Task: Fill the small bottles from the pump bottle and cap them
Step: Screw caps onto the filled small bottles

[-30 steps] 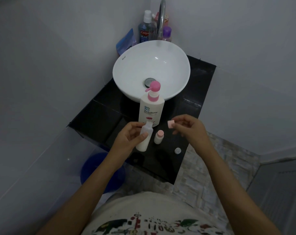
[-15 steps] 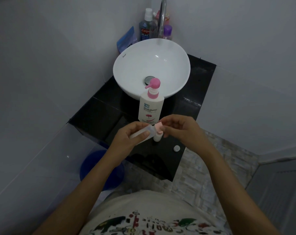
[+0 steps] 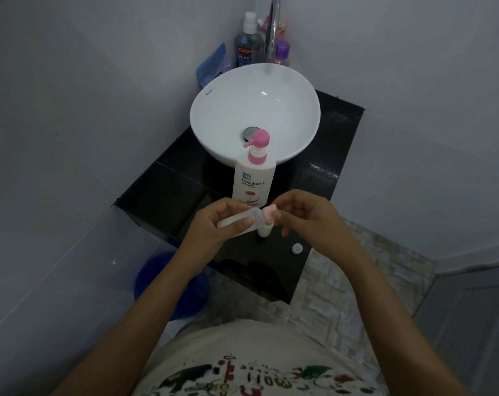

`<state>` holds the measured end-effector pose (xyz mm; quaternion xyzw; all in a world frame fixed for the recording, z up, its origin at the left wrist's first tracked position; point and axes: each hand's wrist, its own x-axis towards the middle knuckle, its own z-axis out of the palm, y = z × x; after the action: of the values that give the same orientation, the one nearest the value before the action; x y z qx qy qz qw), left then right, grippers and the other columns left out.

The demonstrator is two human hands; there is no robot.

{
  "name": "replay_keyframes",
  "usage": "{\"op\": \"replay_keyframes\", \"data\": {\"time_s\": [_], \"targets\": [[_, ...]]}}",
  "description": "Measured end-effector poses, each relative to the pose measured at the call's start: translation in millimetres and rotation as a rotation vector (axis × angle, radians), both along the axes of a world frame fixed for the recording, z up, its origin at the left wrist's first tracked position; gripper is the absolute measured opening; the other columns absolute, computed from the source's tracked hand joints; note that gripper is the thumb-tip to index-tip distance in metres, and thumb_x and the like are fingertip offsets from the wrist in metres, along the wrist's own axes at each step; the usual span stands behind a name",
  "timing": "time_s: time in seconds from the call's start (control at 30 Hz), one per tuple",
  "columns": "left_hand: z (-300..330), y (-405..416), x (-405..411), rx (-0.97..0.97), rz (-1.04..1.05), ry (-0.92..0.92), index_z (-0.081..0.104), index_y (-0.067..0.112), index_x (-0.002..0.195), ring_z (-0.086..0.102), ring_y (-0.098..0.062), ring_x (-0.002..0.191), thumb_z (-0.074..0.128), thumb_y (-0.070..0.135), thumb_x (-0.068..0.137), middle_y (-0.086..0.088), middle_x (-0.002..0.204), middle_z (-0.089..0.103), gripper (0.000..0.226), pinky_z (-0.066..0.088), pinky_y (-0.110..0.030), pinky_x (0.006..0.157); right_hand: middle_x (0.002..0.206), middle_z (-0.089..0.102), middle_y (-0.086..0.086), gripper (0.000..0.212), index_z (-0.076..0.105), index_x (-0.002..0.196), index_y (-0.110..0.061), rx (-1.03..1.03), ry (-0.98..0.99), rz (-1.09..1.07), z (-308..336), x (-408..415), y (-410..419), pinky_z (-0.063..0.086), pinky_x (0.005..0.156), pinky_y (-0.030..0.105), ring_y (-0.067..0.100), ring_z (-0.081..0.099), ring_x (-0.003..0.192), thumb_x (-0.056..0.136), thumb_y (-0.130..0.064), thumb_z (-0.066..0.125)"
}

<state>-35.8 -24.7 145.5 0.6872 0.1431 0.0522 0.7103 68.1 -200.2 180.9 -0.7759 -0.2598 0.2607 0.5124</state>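
Head view: two hands are meeting over the black worktop (image 3: 162,192), fitting a pink cap onto a small bottle.

At the centre of the frame the left hand (image 3: 214,224) is closing its grip round a small white bottle (image 3: 242,222), which is lying tilted with its neck pointing right. The right hand (image 3: 308,215) is pinching the pink cap (image 3: 270,210) in a closed grip right at that neck. Just below the cap, a second small bottle (image 3: 264,231) is standing on the worktop, partly hidden by the hands. A small white cap (image 3: 297,248) is lying to the lower right, near the worktop's edge. The pump bottle (image 3: 254,178), white with a pink pump, is standing just above the hands, in front of the white basin (image 3: 255,110). Toiletry bottles (image 3: 248,44) are crowding the tap (image 3: 272,30) at the top of the frame.
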Motion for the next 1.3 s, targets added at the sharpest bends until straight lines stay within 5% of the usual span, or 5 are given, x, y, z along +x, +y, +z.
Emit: {"op": "replay_keyframes", "data": {"time_s": [0.43,0.67,0.8,1.07,1.3], "targets": [[-0.3,0.0,-0.3,-0.021,-0.040,-0.035,0.067,0.009,0.101,0.065,0.001,0.086,0.068,0.011,0.082,0.008,0.092,0.071,0.019,0.050,-0.011,0.070,0.080,0.069,-0.003,0.005,0.065,0.091,-0.029,-0.022,-0.046,0.032,-0.9,-4.1,-0.4,0.054,0.060,0.018,0.009,0.064,0.062,0.087,-0.029,0.062],[0.5,-2.6,1.0,-0.040,-0.066,-0.041,0.068,0.017,0.097,0.066,0.000,0.087,0.070,0.025,0.074,0.014,0.090,0.073,0.024,0.051,-0.012,0.070,0.055,0.063,-0.002,0.047,0.064,0.070,-0.022,-0.208,-0.102,-0.118,-3.1,-9.7,7.9,0.047,0.046,0.013,0.003,0.054,0.042,0.081,-0.063,0.043],[-1.1,0.2,0.7,-0.049,-0.057,-0.037,0.069,0.017,0.098,0.066,0.000,0.086,0.070,0.025,0.075,0.013,0.090,0.072,0.024,0.050,-0.011,0.070,0.081,0.067,-0.002,0.007,0.062,0.095,-0.028,-0.011,0.003,0.044,1.8,-4.8,-0.6,0.052,0.059,0.017,0.007,0.063,0.064,0.089,-0.030,0.060],[-2.4,-0.5,1.4,-0.074,-0.066,-0.053,0.069,0.017,0.096,0.067,-0.002,0.087,0.071,0.023,0.076,0.009,0.092,0.073,0.022,0.051,-0.013,0.070,0.055,0.064,-0.003,0.038,0.064,0.070,-0.020,-0.134,-0.037,-0.131,-3.9,-13.1,8.1,0.046,0.046,0.015,0.010,0.055,0.041,0.088,-0.050,0.051],[-4.4,2.2,1.9,-0.065,-0.058,-0.040,0.070,0.016,0.097,0.066,-0.003,0.088,0.070,0.020,0.078,0.006,0.093,0.071,0.020,0.051,-0.013,0.071,0.080,0.069,0.000,0.009,0.065,0.096,-0.022,0.058,0.038,0.003,-0.9,-6.8,-0.9,0.048,0.055,0.012,0.009,0.065,0.061,0.087,-0.023,0.064]]}}
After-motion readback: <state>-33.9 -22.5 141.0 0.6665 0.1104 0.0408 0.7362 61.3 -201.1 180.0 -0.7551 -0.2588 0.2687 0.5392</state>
